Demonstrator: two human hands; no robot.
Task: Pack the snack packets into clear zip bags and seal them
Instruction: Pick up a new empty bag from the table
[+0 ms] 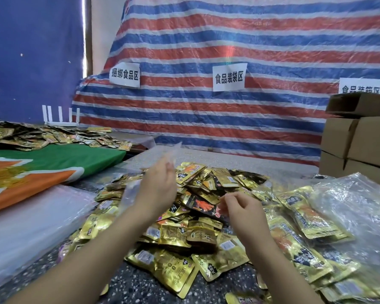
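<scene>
Currently on the speckled bench (127, 288): one large heap of gold snack packets (184, 229), centre of view, spreading toward 4 o'clock. Left hand (157, 186), raised over the heap at 11 o'clock of it, fingers curled and pinching a clear zip bag (169, 153) by one edge; bag stands up from the fingers, its lower part trailing blurred beside the wrist. Right hand (242, 208), low over the heap at 3 o'clock of centre, thumb and forefinger drawn together; whether anything is held between them cannot be told. Filled clear bags of gold packets (305, 218), lying at 3 to 5 o'clock of the heap. Loose crumpled plastic wrap (360, 205), far right. Stack of flat clear plastic (26, 224), at 9 o'clock. Green and orange cloth (44, 167), behind it. Second scatter of packets (42, 136), at 10 o'clock. Cardboard boxes (360, 141), at 2 o'clock. Striped tarpaulin (228, 51) with paper labels (229, 77), behind.
</scene>
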